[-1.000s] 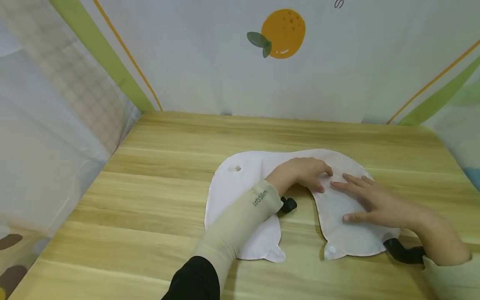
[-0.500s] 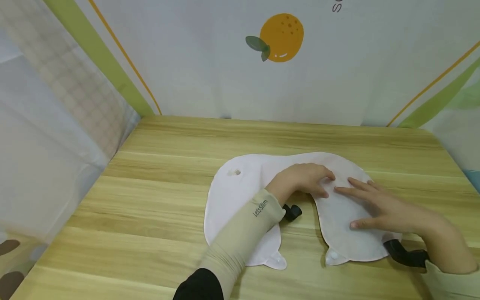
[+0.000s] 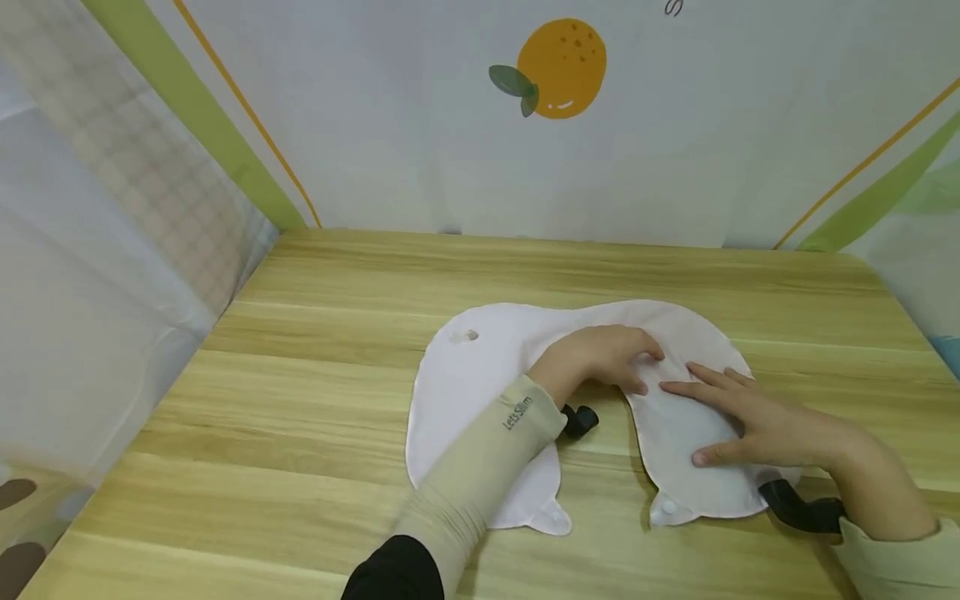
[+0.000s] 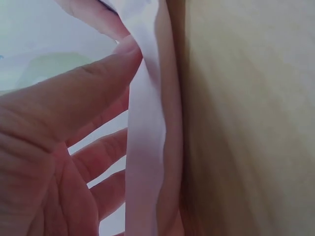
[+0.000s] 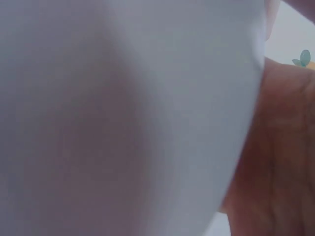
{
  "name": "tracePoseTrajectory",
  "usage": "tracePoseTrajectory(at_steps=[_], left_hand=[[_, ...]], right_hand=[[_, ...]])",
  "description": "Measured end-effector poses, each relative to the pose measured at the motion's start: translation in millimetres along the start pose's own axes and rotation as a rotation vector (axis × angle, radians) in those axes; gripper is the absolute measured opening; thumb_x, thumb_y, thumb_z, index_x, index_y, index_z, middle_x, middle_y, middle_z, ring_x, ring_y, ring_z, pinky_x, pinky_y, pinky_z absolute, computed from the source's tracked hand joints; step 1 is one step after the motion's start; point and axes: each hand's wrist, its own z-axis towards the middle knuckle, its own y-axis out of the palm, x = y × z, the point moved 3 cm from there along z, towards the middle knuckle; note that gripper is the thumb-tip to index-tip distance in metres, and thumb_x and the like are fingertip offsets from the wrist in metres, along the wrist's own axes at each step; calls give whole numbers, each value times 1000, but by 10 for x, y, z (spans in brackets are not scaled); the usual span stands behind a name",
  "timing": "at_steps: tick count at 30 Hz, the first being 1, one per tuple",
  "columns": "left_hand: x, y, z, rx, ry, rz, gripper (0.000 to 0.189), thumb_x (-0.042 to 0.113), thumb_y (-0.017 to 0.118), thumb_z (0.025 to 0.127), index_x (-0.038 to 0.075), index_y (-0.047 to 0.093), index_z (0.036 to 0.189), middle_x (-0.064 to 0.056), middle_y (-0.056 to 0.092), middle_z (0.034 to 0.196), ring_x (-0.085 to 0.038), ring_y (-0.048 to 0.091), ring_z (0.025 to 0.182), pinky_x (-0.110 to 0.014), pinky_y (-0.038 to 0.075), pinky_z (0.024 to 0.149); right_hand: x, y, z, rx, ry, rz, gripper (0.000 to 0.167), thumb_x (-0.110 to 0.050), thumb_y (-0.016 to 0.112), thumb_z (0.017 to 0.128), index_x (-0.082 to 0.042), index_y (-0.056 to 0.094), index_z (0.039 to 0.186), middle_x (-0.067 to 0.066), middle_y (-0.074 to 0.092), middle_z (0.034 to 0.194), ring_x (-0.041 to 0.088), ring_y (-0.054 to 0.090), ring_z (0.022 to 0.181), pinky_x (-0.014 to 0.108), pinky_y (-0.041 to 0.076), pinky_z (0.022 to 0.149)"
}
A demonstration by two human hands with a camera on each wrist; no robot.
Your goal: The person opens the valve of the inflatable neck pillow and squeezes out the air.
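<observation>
A white U-shaped cloth bib (image 3: pixel 465 387) lies spread on the wooden table, its two rounded ends toward the person. Each end carries a small tab; a round snap (image 3: pixel 669 507) shows on the right one. My left hand (image 3: pixel 600 354) reaches across the left half to the inner curve. There it pinches the cloth edge (image 4: pixel 145 113) between thumb and fingers, as the left wrist view shows. My right hand (image 3: pixel 772 425) rests on the right half with fingers spread. White cloth (image 5: pixel 123 108) fills most of the right wrist view, blurred, beside the palm.
Black wrist-camera mounts (image 3: pixel 801 506) project beneath both wrists. A small brownish mark (image 3: pixel 471 335) shows on the bib's upper left. Behind the wooden table (image 3: pixel 247 400) hangs a white backdrop (image 3: pixel 375 150) printed with an orange fruit (image 3: pixel 562 68).
The right hand has shifted slightly toward the person over the cloth, fingers still spread. The left hand stays at the inner edge, and the bib lies nearly as before.
</observation>
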Motion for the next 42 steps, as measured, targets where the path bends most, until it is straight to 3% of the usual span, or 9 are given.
tracePoseTrajectory(at_steps=[7, 24, 34, 42], left_hand=[[5, 10, 15, -3, 28, 20, 51, 34, 68, 94, 27, 53, 142, 14, 46, 151, -4, 40, 141, -17, 30, 116], [20, 21, 18, -18, 10, 76, 53, 34, 68, 95, 26, 52, 145, 8, 35, 160, -8, 36, 145, -22, 30, 118], [33, 29, 42, -13, 43, 88, 54, 33, 68, 95, 25, 52, 145, 6, 36, 160, -8, 35, 146, -19, 27, 119], [-7, 43, 44, -6, 36, 98, 55, 34, 69, 94, 26, 51, 145, 7, 35, 160, -8, 34, 146, -21, 28, 119]], right_hand=[[-13, -7, 6, -8, 12, -10, 80, -41, 81, 79, -28, 44, 149, 32, 25, 158, 73, 14, 134, 83, 19, 97], [-19, -1, 27, -1, 16, -10, 81, -38, 82, 79, -20, 44, 147, 34, 25, 157, 74, 14, 134, 83, 23, 95], [21, -3, -3, -17, 78, 30, 89, -43, 80, 80, -19, 37, 153, 33, 20, 159, 72, 9, 136, 83, 19, 97], [11, -1, 21, -23, 81, 31, 90, -45, 79, 80, -18, 36, 154, 32, 19, 160, 72, 8, 137, 83, 19, 97]])
